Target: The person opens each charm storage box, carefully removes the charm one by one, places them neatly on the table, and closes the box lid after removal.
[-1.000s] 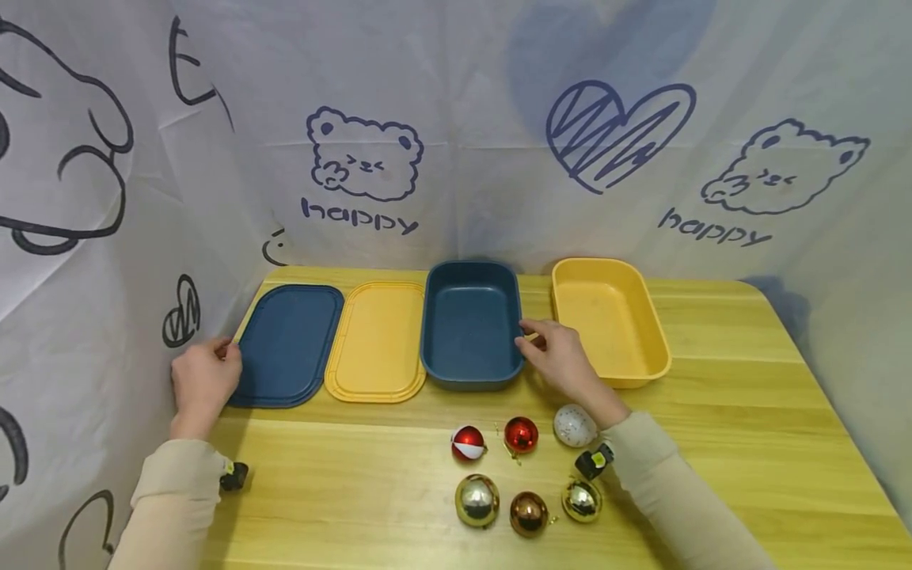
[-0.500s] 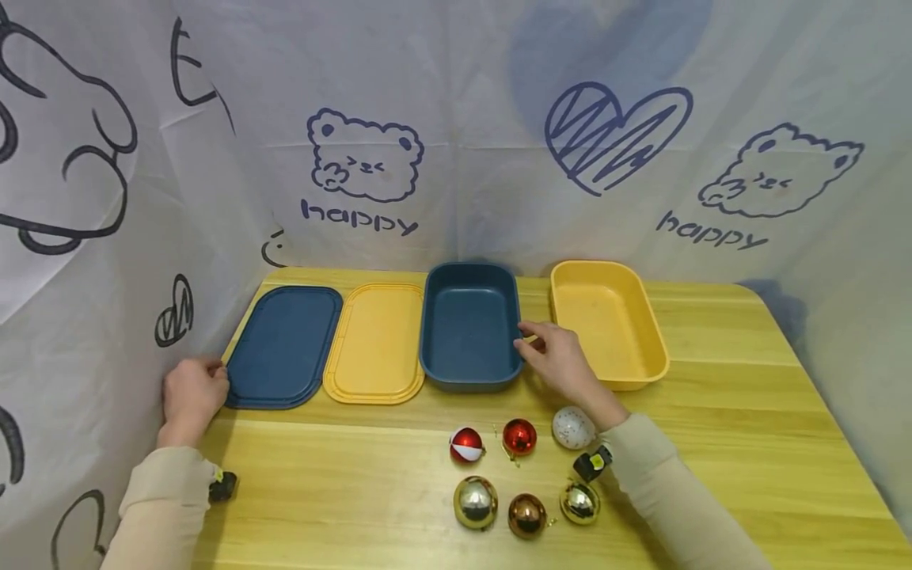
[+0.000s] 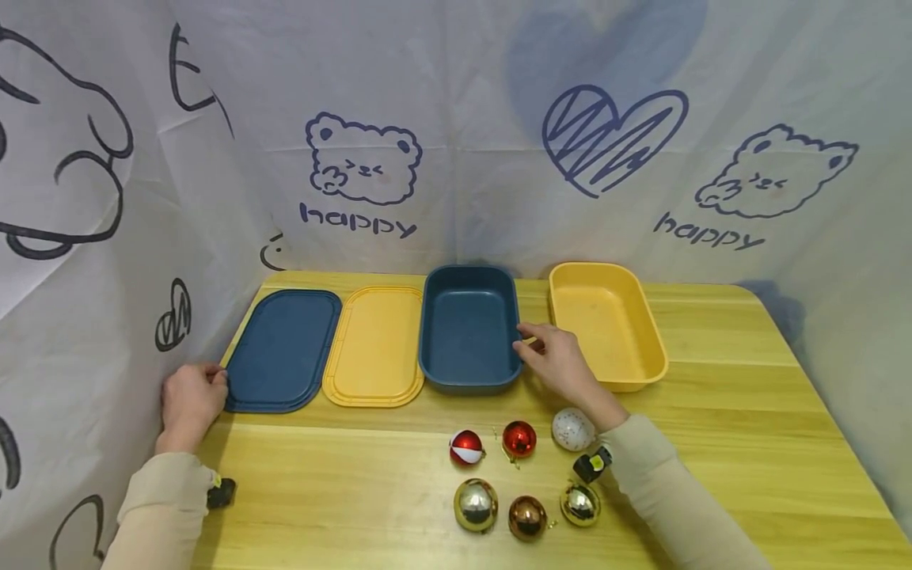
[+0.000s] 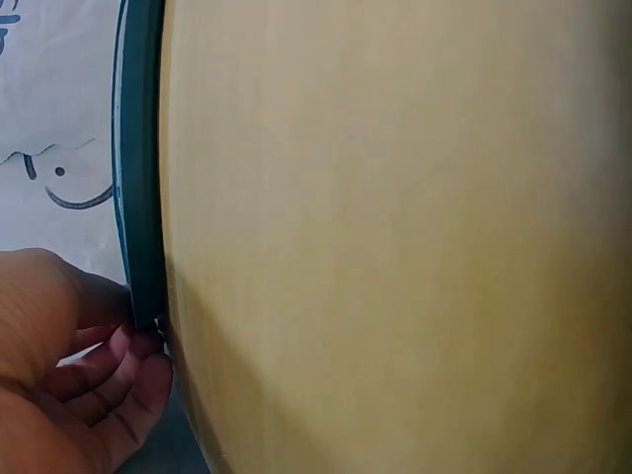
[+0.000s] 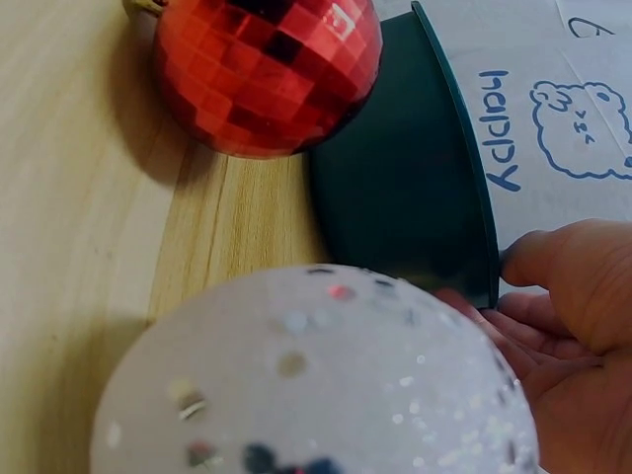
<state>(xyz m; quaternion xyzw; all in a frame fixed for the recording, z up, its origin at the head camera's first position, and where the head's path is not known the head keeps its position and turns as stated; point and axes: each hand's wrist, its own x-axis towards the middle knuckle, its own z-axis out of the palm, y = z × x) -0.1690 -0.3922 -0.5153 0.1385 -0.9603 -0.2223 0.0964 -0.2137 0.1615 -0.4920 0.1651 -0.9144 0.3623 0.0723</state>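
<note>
My left hand [image 3: 191,402] is at the near left edge of the dark blue lid [image 3: 285,348]. In the left wrist view, thumb and fingers pinch the lid's rim [image 4: 140,178], which lies on the tabletop. My right hand [image 3: 563,364] reaches over to the deep dark blue box [image 3: 470,336]. Its thumb and fingertips pinch the box's right rim; the right wrist view has them around the wall [image 5: 415,168]. Left of the box lies a flat yellow lid [image 3: 375,346]. The yellow box [image 3: 606,324] stands on the right, partly behind the right hand.
Several baubles lie before the boxes: red-and-white [image 3: 466,447], red [image 3: 519,438], speckled white [image 3: 573,429], large gold [image 3: 476,505], bronze [image 3: 528,518] and small gold [image 3: 580,504]. A printed white cloth [image 3: 484,198] hangs behind the wooden table [image 3: 342,483].
My left hand has moved slightly left and nearer along the blue lid, then stopped at its edge. The right hand keeps its place at the blue box. Boxes and baubles stay put.
</note>
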